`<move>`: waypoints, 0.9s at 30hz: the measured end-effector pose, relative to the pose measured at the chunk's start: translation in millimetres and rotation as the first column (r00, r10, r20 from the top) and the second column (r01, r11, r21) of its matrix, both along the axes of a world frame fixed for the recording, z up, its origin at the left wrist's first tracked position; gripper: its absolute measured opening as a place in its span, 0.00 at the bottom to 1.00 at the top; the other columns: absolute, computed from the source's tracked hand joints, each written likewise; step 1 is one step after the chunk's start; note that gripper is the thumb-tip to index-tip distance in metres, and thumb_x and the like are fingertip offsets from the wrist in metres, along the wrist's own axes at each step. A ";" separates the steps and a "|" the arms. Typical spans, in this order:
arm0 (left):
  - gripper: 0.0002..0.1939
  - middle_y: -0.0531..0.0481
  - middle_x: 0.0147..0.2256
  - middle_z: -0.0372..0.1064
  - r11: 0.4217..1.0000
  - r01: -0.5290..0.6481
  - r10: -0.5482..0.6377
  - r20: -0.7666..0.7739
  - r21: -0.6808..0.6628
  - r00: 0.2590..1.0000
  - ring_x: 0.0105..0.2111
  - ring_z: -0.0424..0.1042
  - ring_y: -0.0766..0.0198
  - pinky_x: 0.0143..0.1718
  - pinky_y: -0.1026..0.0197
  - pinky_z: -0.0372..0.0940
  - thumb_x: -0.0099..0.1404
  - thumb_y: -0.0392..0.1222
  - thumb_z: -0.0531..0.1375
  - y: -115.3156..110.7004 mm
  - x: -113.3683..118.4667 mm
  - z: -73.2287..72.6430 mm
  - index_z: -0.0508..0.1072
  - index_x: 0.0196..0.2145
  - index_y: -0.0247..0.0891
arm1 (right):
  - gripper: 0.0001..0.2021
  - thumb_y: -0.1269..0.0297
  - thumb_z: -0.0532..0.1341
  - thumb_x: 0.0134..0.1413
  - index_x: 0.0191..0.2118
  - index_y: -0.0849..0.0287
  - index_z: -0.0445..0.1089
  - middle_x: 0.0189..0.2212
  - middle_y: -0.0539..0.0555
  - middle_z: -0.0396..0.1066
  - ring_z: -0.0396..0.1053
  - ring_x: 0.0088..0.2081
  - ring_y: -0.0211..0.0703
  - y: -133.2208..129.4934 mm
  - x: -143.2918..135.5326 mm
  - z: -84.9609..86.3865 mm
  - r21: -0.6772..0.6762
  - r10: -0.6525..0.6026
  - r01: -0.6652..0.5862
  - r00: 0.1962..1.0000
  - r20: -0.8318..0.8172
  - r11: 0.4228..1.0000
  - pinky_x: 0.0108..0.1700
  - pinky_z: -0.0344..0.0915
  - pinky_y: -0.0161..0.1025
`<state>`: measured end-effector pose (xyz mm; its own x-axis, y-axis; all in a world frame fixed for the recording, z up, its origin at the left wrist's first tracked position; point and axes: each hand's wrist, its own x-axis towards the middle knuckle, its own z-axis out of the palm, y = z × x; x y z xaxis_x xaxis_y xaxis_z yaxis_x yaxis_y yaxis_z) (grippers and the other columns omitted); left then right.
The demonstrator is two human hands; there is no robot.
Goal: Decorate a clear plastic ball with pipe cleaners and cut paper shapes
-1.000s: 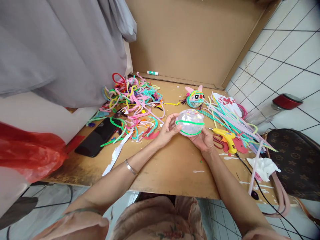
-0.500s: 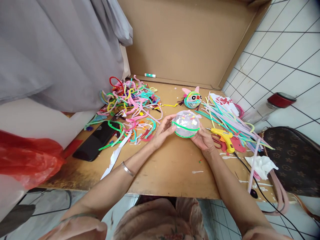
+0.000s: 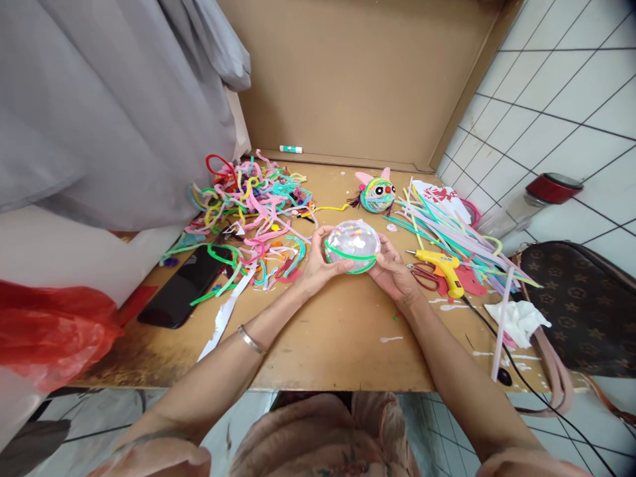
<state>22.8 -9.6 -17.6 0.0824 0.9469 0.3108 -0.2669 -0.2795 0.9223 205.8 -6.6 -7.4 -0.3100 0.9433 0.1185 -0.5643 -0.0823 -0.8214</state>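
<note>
Head view: a clear ball (image 3: 358, 240) w/ green strips across its lower half is held in both hands, above the near-middle part of the table (image 3: 342, 338). Its side is clamped by the L hand (image 3: 320, 265), thumb laid along the lower front; the opp. side is gripped by the R hand (image 3: 395, 270), thumb near the end of a green strip. Small colored bits can be seen on or in the ball; which one can't be told. A metal bracelet (image 3: 250, 339) is worn on the L wrist.

Beyond the ball, slightly to the R, a decorated ball (image 3: 378, 195) w/ pink ears, eyes & a red nose is set on the table. To the L, a tangled pile of fuzzy wires (image 3: 258, 192) is spread, w/ a black phone (image 3: 181, 291) & a torn paper strip (image 3: 226, 318) nearer the front edge. A glue stick (image 3: 291, 149) is seen at the back, by the cardboard (image 3: 348, 79).

To the R, a yellow glue gun (image 3: 444, 266) is laid beside red-handled scissors (image 3: 424, 275), w/ a bundle of straight fuzzy wires (image 3: 447, 222) behind. A crumpled tissue (image 3: 519, 321) is placed near the brown bag (image 3: 571, 311).
</note>
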 end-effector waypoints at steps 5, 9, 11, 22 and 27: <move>0.41 0.47 0.52 0.64 0.995 0.048 -0.042 0.068 -0.086 0.997 0.51 0.67 0.56 0.51 0.57 0.63 0.44 0.52 0.74 3.7 -0.6 -7.9 0.60 0.51 0.44 | 0.20 0.66 0.71 0.42 0.43 0.50 0.70 0.47 0.48 0.73 0.69 0.51 0.45 0.5 -0.6 -2.4 -0.035 0.010 -0.011 1.000 -0.023 0.999 0.53 0.70 0.46; 0.40 0.47 0.51 0.65 0.990 0.058 -0.044 0.111 -0.129 0.993 0.50 0.67 0.57 0.49 0.58 0.64 0.43 0.51 0.74 3.6 0.4 -6.7 0.60 0.50 0.44 | 0.19 0.66 0.71 0.42 0.42 0.50 0.69 0.47 0.48 0.73 0.70 0.50 0.44 0.6 -1.3 -2.4 -0.060 0.019 -0.021 0.999 -0.029 0.998 0.52 0.71 0.46; 0.40 0.48 0.49 0.66 0.988 0.051 -0.035 0.115 -0.144 0.993 0.49 0.67 0.58 0.48 0.59 0.64 0.43 0.51 0.74 1.4 0.9 -3.4 0.60 0.49 0.45 | 0.19 0.66 0.72 0.41 0.41 0.50 0.69 0.45 0.47 0.74 0.71 0.49 0.43 0.8 -1.3 -2.1 -0.066 0.021 -0.024 0.999 -0.038 0.998 0.51 0.71 0.46; 0.38 0.49 0.48 0.67 0.987 0.038 -0.019 0.125 -0.158 0.992 0.46 0.68 0.60 0.45 0.60 0.65 0.45 0.53 0.72 -3.0 3.5 3.0 0.61 0.49 0.45 | 0.21 0.58 0.73 0.42 0.44 0.50 0.70 0.46 0.50 0.75 0.72 0.47 0.45 2.3 -1.7 -6.2 -0.053 -0.004 0.004 1.000 0.009 0.999 0.48 0.73 0.46; 0.40 0.50 0.47 0.65 0.990 -0.023 0.027 0.028 -0.141 0.999 0.47 0.67 0.59 0.46 0.60 0.63 0.42 0.53 0.73 2.9 -0.6 -5.2 0.59 0.49 0.45 | 0.23 0.63 0.74 0.39 0.44 0.51 0.70 0.45 0.50 0.75 0.73 0.45 0.44 1.6 -2.6 -6.2 -0.030 -0.038 0.039 0.998 0.042 0.999 0.46 0.74 0.45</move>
